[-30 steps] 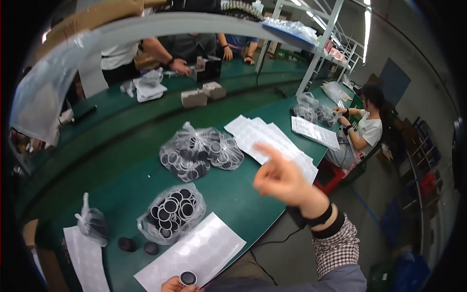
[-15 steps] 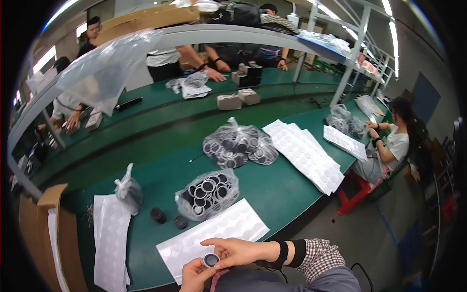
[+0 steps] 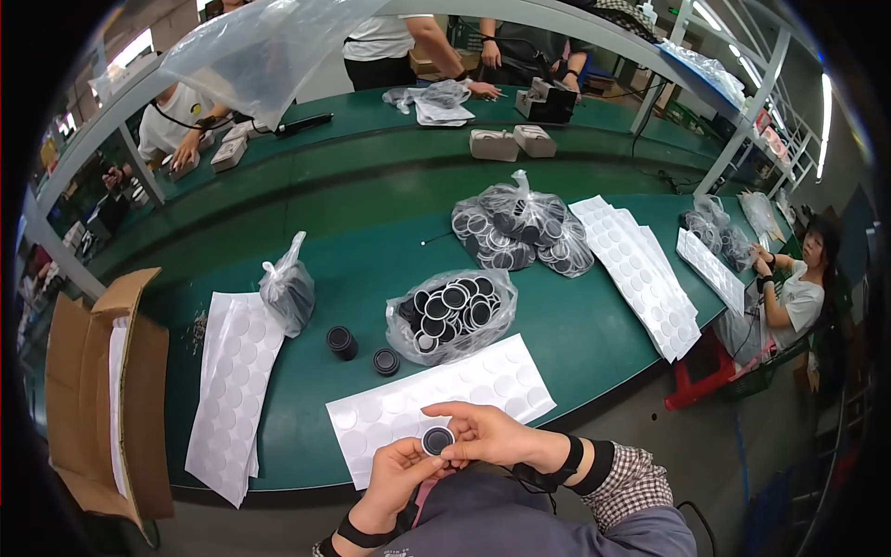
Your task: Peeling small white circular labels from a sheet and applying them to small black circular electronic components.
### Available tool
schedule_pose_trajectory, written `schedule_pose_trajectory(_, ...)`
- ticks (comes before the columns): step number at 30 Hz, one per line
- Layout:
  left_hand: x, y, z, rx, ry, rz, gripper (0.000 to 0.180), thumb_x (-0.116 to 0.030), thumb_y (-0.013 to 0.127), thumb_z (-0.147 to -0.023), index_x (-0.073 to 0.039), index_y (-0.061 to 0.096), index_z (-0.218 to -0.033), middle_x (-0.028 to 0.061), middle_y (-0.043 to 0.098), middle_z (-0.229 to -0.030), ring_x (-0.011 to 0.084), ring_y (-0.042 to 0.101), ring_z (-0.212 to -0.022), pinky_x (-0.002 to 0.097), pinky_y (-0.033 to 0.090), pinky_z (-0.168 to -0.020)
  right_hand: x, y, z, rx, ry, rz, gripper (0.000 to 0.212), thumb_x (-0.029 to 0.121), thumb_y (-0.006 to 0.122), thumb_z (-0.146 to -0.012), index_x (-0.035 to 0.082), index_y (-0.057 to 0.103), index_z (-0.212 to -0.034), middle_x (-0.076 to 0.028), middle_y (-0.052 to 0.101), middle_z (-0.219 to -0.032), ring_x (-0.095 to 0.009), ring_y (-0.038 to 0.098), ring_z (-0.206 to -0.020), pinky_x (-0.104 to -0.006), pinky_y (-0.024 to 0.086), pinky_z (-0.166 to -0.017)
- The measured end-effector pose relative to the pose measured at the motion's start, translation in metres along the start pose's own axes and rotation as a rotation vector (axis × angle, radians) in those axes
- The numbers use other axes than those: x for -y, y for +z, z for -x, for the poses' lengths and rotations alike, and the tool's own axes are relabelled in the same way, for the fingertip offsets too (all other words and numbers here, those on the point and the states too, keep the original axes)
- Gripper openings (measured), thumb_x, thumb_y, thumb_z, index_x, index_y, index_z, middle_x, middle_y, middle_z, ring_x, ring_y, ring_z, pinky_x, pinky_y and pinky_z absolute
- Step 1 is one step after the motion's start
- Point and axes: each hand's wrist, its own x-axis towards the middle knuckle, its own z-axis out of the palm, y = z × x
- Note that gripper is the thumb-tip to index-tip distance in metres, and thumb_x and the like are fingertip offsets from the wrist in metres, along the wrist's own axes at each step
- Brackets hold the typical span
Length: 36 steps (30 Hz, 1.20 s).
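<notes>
Between my two hands is a small round black disc with a white rim (image 3: 437,441), its flat face turned up. My left hand (image 3: 394,473) pinches its left edge with thumb and fingers. My right hand (image 3: 494,434) grips the right edge, with the index finger stretched out above. Just beyond my hands lies a white sheet of round stickers (image 3: 506,376). Behind that sheet sits an open clear plastic bag (image 3: 408,348) full of similar black, white-rimmed discs (image 3: 455,302). A taller black stack of discs (image 3: 341,343) and a shorter black stack (image 3: 386,361) stand left of the bag.
Tied bags of discs (image 3: 524,227) sit farther back, beside several sticker sheets (image 3: 636,274). At left are more sheets (image 3: 230,395), a knotted bag (image 3: 290,292) and an open cardboard box (image 3: 79,408). A metal shelf frame (image 3: 724,158) spans the green table (image 3: 306,446). Co-workers sit right and opposite.
The view has tipped down and turned left, so the table things appear higher and farther right. Both hands still hold the disc, and more of my left wrist shows.
</notes>
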Motion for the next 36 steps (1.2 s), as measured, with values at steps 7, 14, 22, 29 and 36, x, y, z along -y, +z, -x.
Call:
schedule_pose_trajectory(7, -0.005, -0.005, -0.007, 0.082, -0.025, 0.082, 0.009, 0.002, 0.054, -0.08, 0.005, 0.056, -0.089, 0.0137, 0.062, -0.085, 0.0181, 0.062, -0.075, 0.0264, 0.051, -0.068, 0.003, -0.004, -0.007, 0.005, 0.032, -0.043, 0.057, -0.002, 0.056, -0.079, 0.005, 0.032, -0.13, -0.003, 0.053, -0.073, -0.009, 0.055, -0.064, -0.02, 0.046, -0.059)
schedule_pose_trajectory(14, 0.001, -0.009, -0.004, 0.038, -0.02, 0.107, 0.007, -0.003, 0.056, -0.08, 0.003, 0.058, -0.084, 0.0111, 0.062, -0.078, 0.0154, 0.06, -0.066, 0.0241, 0.049, -0.062, -0.003, 0.001, -0.012, 0.009, 0.041, -0.09, 0.053, 0.0, 0.057, -0.08, 0.004, 0.034, -0.128, -0.003, 0.054, -0.074, -0.008, 0.055, -0.063, -0.0193, 0.045, -0.056)
schedule_pose_trajectory(22, 0.006, -0.01, -0.007, 0.031, -0.055, 0.08, 0.009, -0.007, 0.055, -0.083, 0.002, 0.058, -0.083, 0.0089, 0.061, -0.074, 0.0131, 0.059, -0.064, 0.0237, 0.048, -0.058, 0.001, -0.003, -0.008, -0.016, 0.105, -0.038, 0.052, -0.001, 0.057, -0.08, 0.003, 0.036, -0.127, -0.002, 0.054, -0.075, -0.008, 0.056, -0.065, -0.0202, 0.046, -0.057)
schedule_pose_trajectory(29, 0.004, -0.012, -0.014, 0.003, -0.051, 0.048, 0.01, -0.01, 0.056, -0.083, -0.001, 0.057, -0.083, 0.0058, 0.061, -0.075, 0.0095, 0.056, -0.062, 0.0214, 0.046, -0.057, 0.001, -0.004, -0.013, -0.096, 0.024, -0.073, 0.051, -0.005, 0.057, -0.078, 0.001, 0.037, -0.125, -0.004, 0.055, -0.077, -0.011, 0.057, -0.069, -0.0217, 0.047, -0.062)
schedule_pose_trajectory(36, -0.004, -0.011, -0.02, -0.016, -0.035, 0.036, 0.013, -0.014, 0.054, -0.085, -0.001, 0.058, -0.083, 0.0034, 0.06, -0.074, 0.0075, 0.055, -0.061, 0.0198, 0.045, -0.057, 0.005, -0.012, -0.02, -0.107, 0.028, -0.122, 0.045, -0.001, 0.054, -0.081, 0.0, 0.04, -0.124, -0.004, 0.057, -0.078, -0.011, 0.058, -0.068, -0.0223, 0.049, -0.063)
